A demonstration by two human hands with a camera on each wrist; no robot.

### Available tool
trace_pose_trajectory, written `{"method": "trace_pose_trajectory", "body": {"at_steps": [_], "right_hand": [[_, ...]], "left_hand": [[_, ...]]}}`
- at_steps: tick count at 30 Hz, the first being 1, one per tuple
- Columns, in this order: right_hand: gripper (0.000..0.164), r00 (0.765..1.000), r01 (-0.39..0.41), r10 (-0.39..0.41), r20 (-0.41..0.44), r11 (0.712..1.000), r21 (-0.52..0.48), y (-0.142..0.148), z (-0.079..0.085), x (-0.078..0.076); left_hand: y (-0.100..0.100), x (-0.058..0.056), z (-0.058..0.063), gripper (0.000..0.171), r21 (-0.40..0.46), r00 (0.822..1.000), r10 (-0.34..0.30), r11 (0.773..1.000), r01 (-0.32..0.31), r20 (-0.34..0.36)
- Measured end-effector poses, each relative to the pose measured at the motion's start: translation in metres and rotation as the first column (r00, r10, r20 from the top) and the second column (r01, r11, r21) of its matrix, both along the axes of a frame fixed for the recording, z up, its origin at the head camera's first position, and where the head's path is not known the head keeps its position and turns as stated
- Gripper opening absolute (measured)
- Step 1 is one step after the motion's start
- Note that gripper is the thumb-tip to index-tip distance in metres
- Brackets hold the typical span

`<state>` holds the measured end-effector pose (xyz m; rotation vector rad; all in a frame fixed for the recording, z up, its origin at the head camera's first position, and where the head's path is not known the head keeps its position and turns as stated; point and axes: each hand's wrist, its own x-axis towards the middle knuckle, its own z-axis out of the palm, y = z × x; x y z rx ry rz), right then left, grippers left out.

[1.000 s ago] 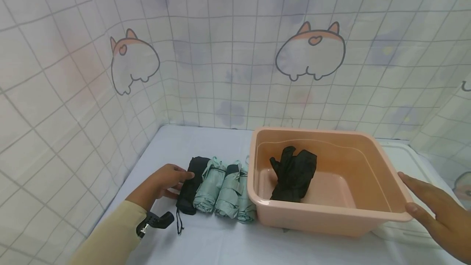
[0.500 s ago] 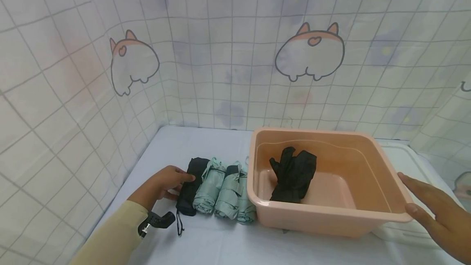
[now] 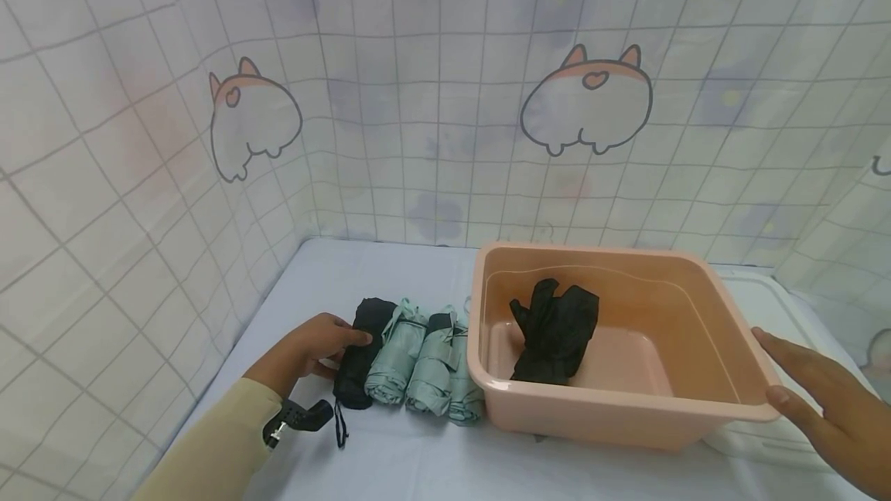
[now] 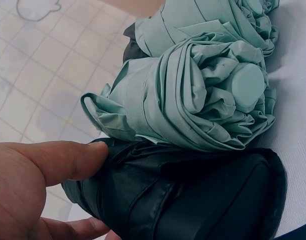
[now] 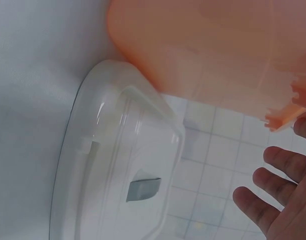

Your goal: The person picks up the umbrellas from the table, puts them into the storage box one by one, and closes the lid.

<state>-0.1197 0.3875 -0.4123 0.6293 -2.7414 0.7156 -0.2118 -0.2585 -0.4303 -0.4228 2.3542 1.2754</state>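
Observation:
In the head view my left hand point(image 3: 316, 346) holds a black folding umbrella point(image 3: 363, 350) at the left end of a row, thumb on top and fingers at its left side. The left wrist view shows the thumb point(image 4: 78, 160) on the dark fabric. Against it lie several rolled mint-green folding umbrellas point(image 3: 397, 362), side by side up to the peach plastic tub point(image 3: 592, 402). My right hand point(image 3: 828, 400) rests against the tub's right rim, its fingers extended. In the right wrist view the fingertips point(image 5: 275, 187) show beside the tub's rim, several of them apart from it.
A crumpled black fabric piece point(image 3: 557, 331) lies in the tub's left part. Partly under and right of the tub is a white lid point(image 5: 123, 165) with a grey latch. A patterned curtain point(image 3: 418, 99) hangs behind the white-covered table point(image 3: 362, 261).
Almost nothing differs. The scene sits a few pixels lower in the head view, and both hands keep their places on the umbrella and tub.

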Motion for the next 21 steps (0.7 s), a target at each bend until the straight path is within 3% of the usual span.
{"method": "trace_pose_trajectory", "body": {"at_steps": [21], "right_hand": [[0.073,0.998,0.030,-0.032,0.060,0.999,0.045,-0.0021,0.0020,0.0008]], "left_hand": [[-0.0031,-0.0012,-0.0027,0.067,-0.014,0.999,-0.017,1.000,0.016,-0.050]]}}
